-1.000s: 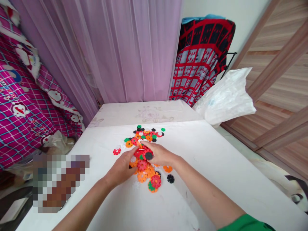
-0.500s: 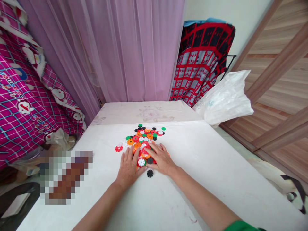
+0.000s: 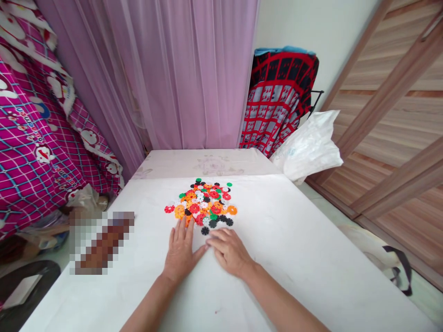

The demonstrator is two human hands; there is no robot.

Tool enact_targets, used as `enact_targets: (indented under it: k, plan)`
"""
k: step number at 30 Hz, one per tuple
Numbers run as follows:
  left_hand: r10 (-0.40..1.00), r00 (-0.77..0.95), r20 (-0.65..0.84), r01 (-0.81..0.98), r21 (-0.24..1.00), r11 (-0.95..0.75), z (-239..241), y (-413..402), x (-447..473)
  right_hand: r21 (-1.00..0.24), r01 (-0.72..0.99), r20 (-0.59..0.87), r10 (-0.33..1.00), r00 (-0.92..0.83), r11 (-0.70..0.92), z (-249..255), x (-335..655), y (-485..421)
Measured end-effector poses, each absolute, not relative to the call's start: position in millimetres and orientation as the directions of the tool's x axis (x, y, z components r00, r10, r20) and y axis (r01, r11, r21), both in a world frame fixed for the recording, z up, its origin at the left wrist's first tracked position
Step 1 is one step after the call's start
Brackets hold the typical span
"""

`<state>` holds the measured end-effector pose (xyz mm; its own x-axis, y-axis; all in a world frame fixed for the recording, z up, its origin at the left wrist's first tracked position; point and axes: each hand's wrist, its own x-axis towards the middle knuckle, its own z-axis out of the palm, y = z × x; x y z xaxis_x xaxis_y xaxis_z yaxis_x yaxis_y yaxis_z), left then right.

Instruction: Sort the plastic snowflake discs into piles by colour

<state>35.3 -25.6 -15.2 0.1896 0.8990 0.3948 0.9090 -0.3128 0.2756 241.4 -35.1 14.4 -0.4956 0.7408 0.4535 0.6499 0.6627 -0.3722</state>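
A heap of small notched plastic discs (image 3: pixel 194 209) in red, orange, green, black and white lies on the white tabletop. My left hand (image 3: pixel 180 256) rests palm down at its near left edge, fingers stretched out and the fingertips touching the closest orange discs. Just below the heap is my right hand (image 3: pixel 231 253), its fingers loosely bent and pointing left, with no disc visible in it. Its fingertips meet my left thumb. A black disc (image 3: pixel 205 231) lies right above that meeting point, and an orange disc (image 3: pixel 231 210) sits at the heap's right edge.
A white cloth (image 3: pixel 294 258) covers the table, with a flowered strip (image 3: pixel 173 162) at the far end. Beyond hang purple curtains (image 3: pixel 194 78). A white plastic bag (image 3: pixel 311 150) stands by the far right corner. A blurred-out patch (image 3: pixel 104 244) covers something at left.
Both hands have drawn back toward me, off the heap they were pressing on. The discs now lie uncovered and more spread out. My right fingers have bent and turned leftward.
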Motion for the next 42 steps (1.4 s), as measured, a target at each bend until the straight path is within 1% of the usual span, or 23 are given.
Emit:
enact_targets:
  k: [3,5,7,9,11,12,15,17,19,21,23,27,34,38,42]
  plan:
    - [0.868,0.161,0.47,0.901,0.289,-0.323,-19,-11,43,-0.409,0.704,0.518,0.783,-0.344,0.581,5,241,-18]
    - [0.854,0.139,0.501,0.903,0.291,-0.317,-19,-2,46,-0.455,0.758,0.533,0.825,-0.189,0.468,-1,253,-9]
    - [0.848,0.117,0.517,0.909,0.289,-0.301,-18,2,47,-0.488,0.819,0.498,0.867,-0.023,0.302,-6,270,-5]
    - [0.833,0.121,0.541,0.905,0.285,-0.316,-15,0,46,-0.497,0.858,0.434,0.893,0.121,0.126,-6,286,-5]
    - [0.806,0.155,0.572,0.885,0.281,-0.37,-12,-4,44,-0.49,0.872,0.376,0.905,0.199,0.012,-4,294,-5]
    - [0.791,0.179,0.585,0.87,0.28,-0.405,-11,-6,42,-0.48,0.877,0.359,0.911,0.206,-0.009,-2,294,-5]
    - [0.772,0.238,0.59,0.826,0.296,-0.48,-7,-10,39,-0.419,0.907,0.345,0.932,0.115,0.043,6,288,-4]
    - [0.788,0.231,0.57,0.813,0.332,-0.478,-5,-10,38,-0.369,0.925,0.337,0.941,0.041,0.092,10,282,-3]
    - [0.824,0.168,0.542,0.804,0.408,-0.432,-4,-8,37,-0.338,0.935,0.323,0.946,0.008,0.108,12,278,-1]
    - [0.852,0.084,0.517,0.792,0.484,-0.371,-3,-6,36,-0.333,0.938,0.316,0.949,0.013,0.098,13,276,2]
    - [0.863,0.016,0.505,0.785,0.529,-0.324,-4,-3,34,-0.346,0.934,0.311,0.95,0.019,0.094,11,276,5]
    - [0.864,-0.068,0.5,0.768,0.579,-0.274,-8,-1,31,-0.384,0.916,0.302,0.953,0.011,0.111,7,275,10]
    - [0.887,-0.119,0.446,0.666,0.698,-0.262,-12,-2,29,-0.399,0.908,0.33,0.944,0.012,0.128,4,272,13]
    - [0.89,-0.189,0.415,0.574,0.782,-0.243,-10,7,26,-0.436,0.892,0.349,0.936,0.048,0.117,0,273,15]
    - [0.884,-0.318,0.344,0.434,0.882,-0.187,-6,21,22,-0.489,0.862,0.367,0.928,0.068,0.131,-4,273,14]
